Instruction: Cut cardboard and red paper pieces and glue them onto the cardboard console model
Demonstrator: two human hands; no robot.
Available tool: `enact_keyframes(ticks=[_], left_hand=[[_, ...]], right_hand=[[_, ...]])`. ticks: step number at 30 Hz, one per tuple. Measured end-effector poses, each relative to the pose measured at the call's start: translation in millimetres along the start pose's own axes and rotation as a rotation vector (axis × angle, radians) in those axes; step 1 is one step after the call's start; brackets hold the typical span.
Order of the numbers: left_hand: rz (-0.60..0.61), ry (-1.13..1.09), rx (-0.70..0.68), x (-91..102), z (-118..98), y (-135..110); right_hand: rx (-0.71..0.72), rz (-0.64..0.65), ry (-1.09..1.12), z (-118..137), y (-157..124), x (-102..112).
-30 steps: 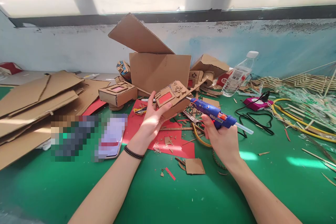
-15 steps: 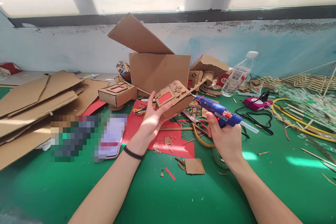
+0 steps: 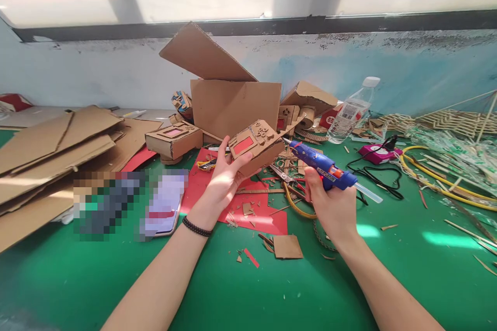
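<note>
My left hand [image 3: 227,176] grips a small cardboard box model [image 3: 264,152] with a red window and raised round pieces on its face. A thin cardboard strip [image 3: 292,128] sticks out from the model's right side. In my right hand [image 3: 332,204] is a blue hot glue gun [image 3: 318,160], a clear glue stick poking out of its back. Its nozzle points left and lies close to the strip; whether they touch I cannot tell. Below the model, red paper [image 3: 252,212] lies under cardboard scraps, beside scissors [image 3: 285,173] and a yellow-handled cutter [image 3: 205,164].
Stacked cardboard sheets [image 3: 50,150] lie at left, near a phone [image 3: 166,204]. A similar cardboard model [image 3: 174,139] and a large cardboard box [image 3: 236,106] stand behind. Farther right are a water bottle [image 3: 351,111], a magenta power block [image 3: 378,154], a yellow cable [image 3: 423,176] and thin sticks.
Almost nothing differs. The glue gun's nozzle has stayed by the strip, and both hands keep their holds.
</note>
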State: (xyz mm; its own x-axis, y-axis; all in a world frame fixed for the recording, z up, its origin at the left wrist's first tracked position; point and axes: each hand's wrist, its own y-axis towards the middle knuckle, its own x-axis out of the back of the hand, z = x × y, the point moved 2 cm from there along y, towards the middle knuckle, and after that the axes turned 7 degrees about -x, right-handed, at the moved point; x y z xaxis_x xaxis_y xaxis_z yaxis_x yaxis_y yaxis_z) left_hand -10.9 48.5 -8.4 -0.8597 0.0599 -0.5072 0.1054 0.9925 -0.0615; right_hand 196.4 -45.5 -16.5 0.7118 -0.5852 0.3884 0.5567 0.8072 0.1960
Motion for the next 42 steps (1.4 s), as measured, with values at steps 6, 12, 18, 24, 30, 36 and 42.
enact_keyframes(ticks=[6, 12, 18, 24, 30, 36, 42], left_hand=[[0.014, -0.036, -0.014, -6.7, -3.9, -8.4], [0.003, -0.049, -0.008, -8.5, -4.6, -11.5], [-0.01, -0.01, -0.009, -2.9, -1.0, -4.1], [-0.011, -0.041, 0.012, 0.1, 0.8, 0.0], [0.008, -0.033, 0.011, 0.4, 1.9, 0.1], [0.008, -0.02, -0.013, 0.0, 2.0, 0.3], [-0.003, -0.035, -0.012, -0.4, 1.0, 0.7]], right_hand=[[0.081, 0.1, 0.066, 5.9, -6.1, -4.4], [0.08, 0.095, 0.064, 7.8, -5.2, -4.9], [0.127, 0.095, -0.036, 6.9, -4.6, -5.8], [0.132, 0.159, -0.021, 3.3, -5.6, -10.9], [0.14, 0.166, -0.003, 2.8, -5.1, -11.7], [0.114, 0.19, 0.012, -0.7, -5.0, -14.6], [0.162, 0.152, -0.019, 5.7, -6.0, -13.6]])
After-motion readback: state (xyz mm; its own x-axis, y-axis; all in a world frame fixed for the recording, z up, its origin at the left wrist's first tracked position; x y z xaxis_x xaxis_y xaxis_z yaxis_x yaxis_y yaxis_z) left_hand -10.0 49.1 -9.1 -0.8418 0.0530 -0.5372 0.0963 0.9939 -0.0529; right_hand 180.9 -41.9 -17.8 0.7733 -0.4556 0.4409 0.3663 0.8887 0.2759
